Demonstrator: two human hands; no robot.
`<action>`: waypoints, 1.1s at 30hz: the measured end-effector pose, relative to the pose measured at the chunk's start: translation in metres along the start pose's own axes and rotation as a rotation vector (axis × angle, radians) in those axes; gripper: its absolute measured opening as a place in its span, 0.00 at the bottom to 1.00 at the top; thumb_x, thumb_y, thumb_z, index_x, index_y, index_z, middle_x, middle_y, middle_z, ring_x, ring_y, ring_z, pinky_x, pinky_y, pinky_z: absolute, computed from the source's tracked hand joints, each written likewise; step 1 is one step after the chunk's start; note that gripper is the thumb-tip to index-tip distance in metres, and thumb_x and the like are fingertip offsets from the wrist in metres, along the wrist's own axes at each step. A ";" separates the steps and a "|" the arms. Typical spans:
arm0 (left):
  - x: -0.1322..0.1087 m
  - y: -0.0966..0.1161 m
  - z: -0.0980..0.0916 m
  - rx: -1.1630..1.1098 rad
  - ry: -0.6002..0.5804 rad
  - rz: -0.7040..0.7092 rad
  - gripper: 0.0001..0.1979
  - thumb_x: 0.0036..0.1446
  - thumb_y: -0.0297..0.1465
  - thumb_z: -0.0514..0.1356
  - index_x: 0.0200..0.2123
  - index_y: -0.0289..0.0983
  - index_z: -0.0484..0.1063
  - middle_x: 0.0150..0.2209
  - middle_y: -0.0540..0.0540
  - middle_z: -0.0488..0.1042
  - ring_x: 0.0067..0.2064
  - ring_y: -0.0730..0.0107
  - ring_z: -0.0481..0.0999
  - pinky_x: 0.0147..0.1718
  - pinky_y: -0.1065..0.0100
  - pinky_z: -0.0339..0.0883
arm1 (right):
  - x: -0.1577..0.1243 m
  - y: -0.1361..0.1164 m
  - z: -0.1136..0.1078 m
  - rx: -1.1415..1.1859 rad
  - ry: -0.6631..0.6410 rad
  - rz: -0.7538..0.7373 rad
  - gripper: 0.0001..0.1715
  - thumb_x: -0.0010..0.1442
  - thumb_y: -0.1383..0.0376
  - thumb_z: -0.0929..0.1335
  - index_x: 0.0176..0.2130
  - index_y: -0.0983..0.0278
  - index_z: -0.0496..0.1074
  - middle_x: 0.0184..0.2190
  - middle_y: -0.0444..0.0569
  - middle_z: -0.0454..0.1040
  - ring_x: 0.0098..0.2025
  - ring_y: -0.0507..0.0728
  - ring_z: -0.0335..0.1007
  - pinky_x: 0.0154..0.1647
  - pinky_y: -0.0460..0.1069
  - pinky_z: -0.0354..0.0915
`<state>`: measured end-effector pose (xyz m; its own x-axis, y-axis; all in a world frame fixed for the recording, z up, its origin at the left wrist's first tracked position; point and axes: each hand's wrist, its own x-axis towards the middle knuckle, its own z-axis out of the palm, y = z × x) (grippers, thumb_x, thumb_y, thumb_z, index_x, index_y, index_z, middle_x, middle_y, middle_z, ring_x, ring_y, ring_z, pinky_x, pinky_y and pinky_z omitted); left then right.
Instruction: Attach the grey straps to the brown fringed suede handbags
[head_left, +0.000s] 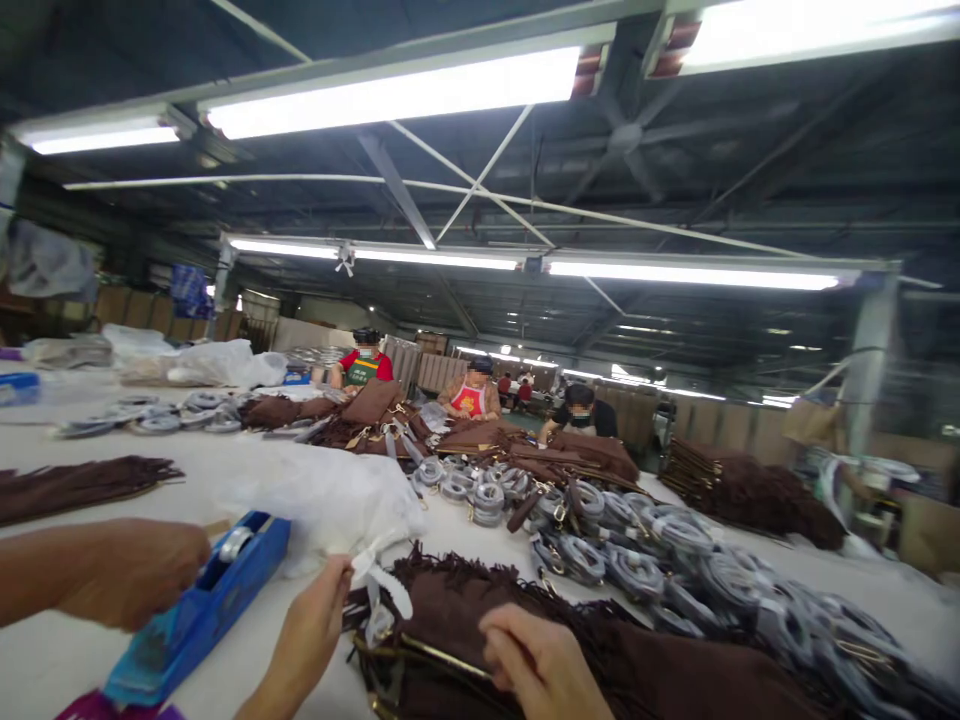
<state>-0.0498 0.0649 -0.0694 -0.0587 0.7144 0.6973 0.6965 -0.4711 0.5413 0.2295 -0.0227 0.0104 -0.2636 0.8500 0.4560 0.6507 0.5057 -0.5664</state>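
My left hand [313, 620] is closed, its fingertips pinching a white strip [386, 578] with a loop and a loose tail. That strip hangs at the corner of a dark brown fringed bag [465, 605]. My right hand [541, 655] is over the same bag, fingers curled together beside its gold-toned zipper [442, 655]. Whatever those fingers hold, if anything, is hidden. To the left, a co-worker's hand [161, 570] is closed at a blue tape dispenser [214, 610].
Several wrapped grey coiled straps [637, 570] spread across the right of the white table [292, 430]. Clear plastic bags [337, 495] lie behind the dispenser. Brown bags [472, 437] are piled farther back, where co-workers [469, 400] sit. Another brown bag stack [757, 495] is at right.
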 end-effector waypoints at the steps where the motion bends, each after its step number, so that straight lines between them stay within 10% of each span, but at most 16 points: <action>1: -0.001 0.001 0.000 -0.004 -0.006 0.030 0.11 0.64 0.37 0.44 0.33 0.42 0.62 0.24 0.51 0.73 0.26 0.67 0.75 0.27 0.70 0.66 | 0.011 -0.011 0.002 0.014 0.046 -0.014 0.17 0.62 0.59 0.60 0.34 0.60 0.75 0.25 0.45 0.76 0.27 0.54 0.73 0.30 0.45 0.65; 8: -0.006 0.003 -0.003 0.054 -0.012 0.175 0.09 0.63 0.34 0.46 0.34 0.43 0.64 0.22 0.54 0.73 0.23 0.69 0.74 0.24 0.72 0.63 | 0.069 -0.037 0.027 0.131 0.214 -0.001 0.16 0.61 0.61 0.62 0.40 0.63 0.78 0.31 0.48 0.78 0.32 0.56 0.73 0.29 0.46 0.66; 19: -0.007 -0.003 -0.003 0.150 -0.093 0.202 0.10 0.61 0.28 0.45 0.34 0.43 0.65 0.26 0.51 0.76 0.27 0.67 0.76 0.27 0.71 0.64 | 0.084 -0.038 0.032 -0.197 0.193 -0.110 0.13 0.59 0.67 0.62 0.27 0.62 0.72 0.28 0.45 0.74 0.33 0.54 0.69 0.35 0.46 0.58; 29: 0.008 -0.034 -0.021 0.542 -0.223 -0.221 0.17 0.62 0.24 0.41 0.41 0.38 0.68 0.30 0.42 0.78 0.30 0.58 0.78 0.28 0.66 0.65 | 0.071 0.029 -0.039 -0.198 0.487 0.276 0.12 0.60 0.61 0.56 0.28 0.60 0.63 0.20 0.48 0.72 0.26 0.59 0.70 0.29 0.49 0.60; 33: 0.017 -0.021 -0.017 0.418 -0.017 -0.055 0.15 0.58 0.31 0.49 0.41 0.32 0.71 0.43 0.30 0.76 0.49 0.45 0.73 0.48 0.51 0.64 | 0.033 0.036 -0.049 -0.152 0.590 0.289 0.15 0.62 0.57 0.56 0.29 0.59 0.62 0.18 0.45 0.70 0.22 0.58 0.68 0.27 0.49 0.61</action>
<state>-0.0777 0.0780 -0.0612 -0.0945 0.7423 0.6634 0.9229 -0.1845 0.3378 0.2789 0.0162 0.0385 0.3417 0.7032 0.6235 0.7409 0.2067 -0.6390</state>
